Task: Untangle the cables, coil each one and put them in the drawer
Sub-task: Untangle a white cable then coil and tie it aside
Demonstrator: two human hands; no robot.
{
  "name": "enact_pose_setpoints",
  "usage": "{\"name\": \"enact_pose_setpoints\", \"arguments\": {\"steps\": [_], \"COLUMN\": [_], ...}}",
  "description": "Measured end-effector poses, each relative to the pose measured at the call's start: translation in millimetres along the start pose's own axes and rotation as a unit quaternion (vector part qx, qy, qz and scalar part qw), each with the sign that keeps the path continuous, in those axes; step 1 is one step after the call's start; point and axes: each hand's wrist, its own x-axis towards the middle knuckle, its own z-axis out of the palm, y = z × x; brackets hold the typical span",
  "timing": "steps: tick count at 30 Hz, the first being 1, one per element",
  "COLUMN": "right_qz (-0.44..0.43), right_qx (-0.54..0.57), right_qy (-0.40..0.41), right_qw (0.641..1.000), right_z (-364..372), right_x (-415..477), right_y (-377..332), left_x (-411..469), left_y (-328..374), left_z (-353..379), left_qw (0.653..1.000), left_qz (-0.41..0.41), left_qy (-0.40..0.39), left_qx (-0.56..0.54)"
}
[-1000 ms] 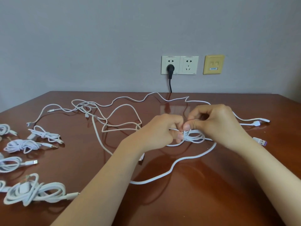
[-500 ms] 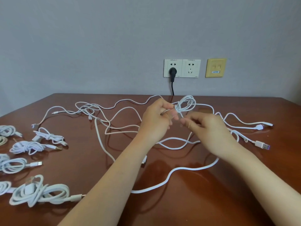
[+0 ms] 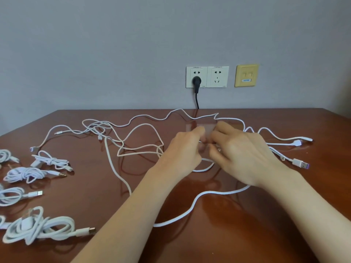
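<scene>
A tangle of white cables [image 3: 140,130] sprawls over the brown table [image 3: 228,234]. My left hand [image 3: 182,154] and my right hand [image 3: 243,156] meet fingertip to fingertip just above the middle of the tangle. Both pinch a thin white cable there, though the fingers are blurred and hide most of it. A thick white cable [image 3: 197,198] loops under my right wrist toward the near side. Its purple-tipped USB plug [image 3: 301,164] lies to the right. No drawer is in view.
Several coiled white cables lie in a column at the left edge, the largest coiled cable [image 3: 39,226] nearest me. Loose connectors [image 3: 298,143] rest at the far right. On the wall are white sockets [image 3: 218,76] with a black plug [image 3: 195,81] and a yellow plate [image 3: 247,74].
Both hands dropped from their raised position back toward the table and drew together. The small bundle of loops held up by my left hand is now hidden between the fingers.
</scene>
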Motion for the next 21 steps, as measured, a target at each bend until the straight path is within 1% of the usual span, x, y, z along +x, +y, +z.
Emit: {"name": "enact_pose_setpoints", "arguments": {"steps": [2,5,6,8,10,12,14,15,18,19,20,21], "right_qz": [-0.007,0.004,0.018,0.058,0.107,0.16,0.202,0.221,0.266,0.269,0.267,0.262], "right_qx": [0.006,0.04,0.072,0.196,0.309,0.424,0.512,0.541,0.622,0.64,0.647,0.646], "right_qy": [0.005,-0.036,-0.053,-0.072,-0.068,-0.104,-0.138,-0.139,-0.096,-0.079,-0.063,-0.044], "right_qw": [1.0,0.999,0.996,0.976,0.943,0.885,0.824,0.799,0.731,0.716,0.712,0.716], "right_z": [-1,-2,-3,-3,-4,-5,-3,-2,-2,-2,-2,-1], "right_x": [0,0,1,1,2,3,3,3,4,5,5,7], "right_y": [5,10,13,18,22,28,34,35,32,29,26,23], "left_x": [-1,-2,-2,-1,0,0,-1,-2,-1,-1,-1,-1], "left_y": [0,-5,-6,-9,-9,-8,-5,-5,-3,-3,-1,1], "left_z": [0,-1,-1,-2,-1,2,5,5,2,2,1,0], "left_qw": [0.999,0.996,0.995,0.993,0.991,0.988,0.984,0.98,0.962,0.95,0.934,0.913], "left_qz": [0.016,0.032,0.035,0.041,0.049,0.066,0.073,0.071,0.053,0.041,0.027,0.009], "left_qy": [-0.037,-0.082,-0.086,-0.084,-0.081,-0.091,-0.089,-0.083,-0.049,-0.041,-0.036,-0.034], "left_qx": [0.008,-0.035,-0.047,-0.072,-0.093,-0.109,-0.139,-0.165,-0.264,-0.306,-0.355,-0.407]}}
